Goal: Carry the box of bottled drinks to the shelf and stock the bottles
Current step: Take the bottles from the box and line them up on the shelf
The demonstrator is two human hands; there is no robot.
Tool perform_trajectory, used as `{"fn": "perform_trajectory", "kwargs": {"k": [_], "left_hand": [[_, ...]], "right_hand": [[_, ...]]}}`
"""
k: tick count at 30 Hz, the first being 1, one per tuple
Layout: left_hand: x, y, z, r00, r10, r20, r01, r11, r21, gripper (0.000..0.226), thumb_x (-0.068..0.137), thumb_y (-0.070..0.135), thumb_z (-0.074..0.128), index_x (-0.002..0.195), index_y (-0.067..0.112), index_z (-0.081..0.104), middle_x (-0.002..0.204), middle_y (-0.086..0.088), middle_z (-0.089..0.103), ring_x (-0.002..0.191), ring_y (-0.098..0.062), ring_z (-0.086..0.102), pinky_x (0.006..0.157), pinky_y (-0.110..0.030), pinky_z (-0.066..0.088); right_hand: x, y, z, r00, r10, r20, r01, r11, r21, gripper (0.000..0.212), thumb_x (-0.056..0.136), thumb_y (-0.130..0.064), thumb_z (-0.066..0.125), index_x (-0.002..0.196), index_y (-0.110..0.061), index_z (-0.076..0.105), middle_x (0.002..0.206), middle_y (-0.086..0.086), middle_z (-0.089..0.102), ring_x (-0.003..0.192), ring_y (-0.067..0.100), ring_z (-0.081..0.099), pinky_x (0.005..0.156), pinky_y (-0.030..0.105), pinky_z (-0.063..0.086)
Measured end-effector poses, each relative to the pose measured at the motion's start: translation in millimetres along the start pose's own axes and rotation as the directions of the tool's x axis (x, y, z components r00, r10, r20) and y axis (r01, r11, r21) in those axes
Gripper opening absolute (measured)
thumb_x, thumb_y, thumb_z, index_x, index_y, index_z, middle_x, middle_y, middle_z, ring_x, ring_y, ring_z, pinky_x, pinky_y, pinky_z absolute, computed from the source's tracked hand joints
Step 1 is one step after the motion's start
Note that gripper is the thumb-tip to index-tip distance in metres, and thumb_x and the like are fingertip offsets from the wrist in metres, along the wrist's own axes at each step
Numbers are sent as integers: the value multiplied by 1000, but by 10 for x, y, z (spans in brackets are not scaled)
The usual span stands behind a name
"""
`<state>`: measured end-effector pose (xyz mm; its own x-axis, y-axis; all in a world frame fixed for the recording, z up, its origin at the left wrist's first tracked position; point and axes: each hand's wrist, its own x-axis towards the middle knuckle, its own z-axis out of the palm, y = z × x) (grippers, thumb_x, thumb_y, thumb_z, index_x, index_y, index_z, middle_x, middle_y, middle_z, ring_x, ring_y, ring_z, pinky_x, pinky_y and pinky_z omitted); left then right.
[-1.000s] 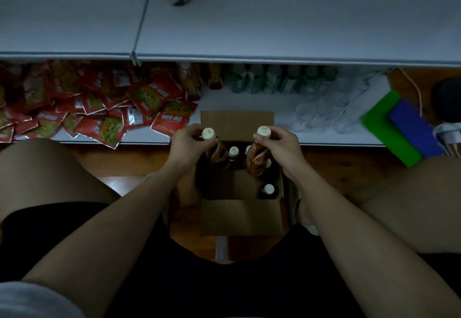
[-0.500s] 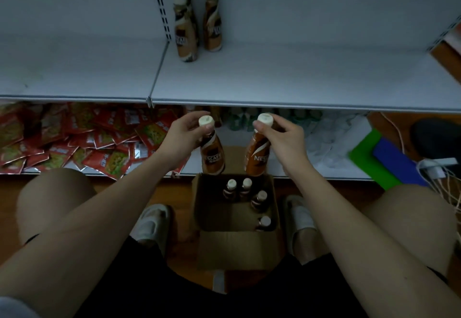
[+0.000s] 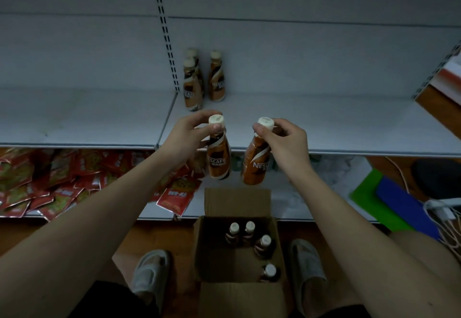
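My left hand point(image 3: 185, 134) grips a brown coffee bottle point(image 3: 218, 159) by its cream cap. My right hand point(image 3: 284, 143) holds a second brown bottle point(image 3: 257, 163) the same way. Both bottles hang upright in the air at the front edge of the white shelf point(image 3: 311, 118). Three matching bottles point(image 3: 202, 80) stand at the back of that shelf. Below, an open cardboard box point(image 3: 217, 255) sits on the floor between my feet with several capped bottles point(image 3: 249, 235) inside.
Red snack packets point(image 3: 57, 180) are heaped on the bottom shelf at the left. Green and blue flat items point(image 3: 389, 200) and white cables point(image 3: 444, 215) lie at the right. My grey slippers point(image 3: 149, 272) flank the box on the wooden floor.
Both hands have lifted their bottles out of the box and up to the level of the shelf edge. The view has tilted upward, showing more of the shelf.
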<state>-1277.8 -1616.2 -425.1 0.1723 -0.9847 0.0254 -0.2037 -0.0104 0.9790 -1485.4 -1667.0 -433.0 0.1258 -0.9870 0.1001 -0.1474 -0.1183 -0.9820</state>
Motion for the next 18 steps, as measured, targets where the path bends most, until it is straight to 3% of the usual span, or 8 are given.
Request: {"fn": "perform_trajectory", "kwargs": {"k": [6,11,15,18], "left_hand": [[281,269,-48,1000,10,27,-9,1000,-16,29,95,23,58,125,23,58,108,7,68,93,3,67,73,-19,50],[592,374,-81,999,35,-5,-35,999,0,22,96,22,58,117,27,61,108,9,66,97,-2,64,79,-25,52],[892,413,-106,996,73,-58,-67,993,102,31,96,21,57,127,22,59,113,5,63,93,0,60,70,-14,46],[1130,390,-147,994,91,-63,-78,981,178,33,97,24,56,129,18,58,106,4,63,92,-10,58,69,-17,46]], "right_hand": [[287,-279,34,998,-49,30,49,999,-16,15,79,-36,74,91,-29,71,91,-10,72,87,5,68,80,26,56],[631,-386,94,999,-36,32,37,999,-30,23,79,-40,73,97,-26,71,92,-7,73,87,8,68,81,29,56],[960,-371,172,996,-4,92,9,998,-61,26,82,-39,71,103,-24,69,92,-5,71,82,9,65,71,28,52],[1236,-320,260,993,-3,117,13,996,-89,28,83,-37,71,106,-23,68,96,-1,71,85,14,65,72,29,50]]}}
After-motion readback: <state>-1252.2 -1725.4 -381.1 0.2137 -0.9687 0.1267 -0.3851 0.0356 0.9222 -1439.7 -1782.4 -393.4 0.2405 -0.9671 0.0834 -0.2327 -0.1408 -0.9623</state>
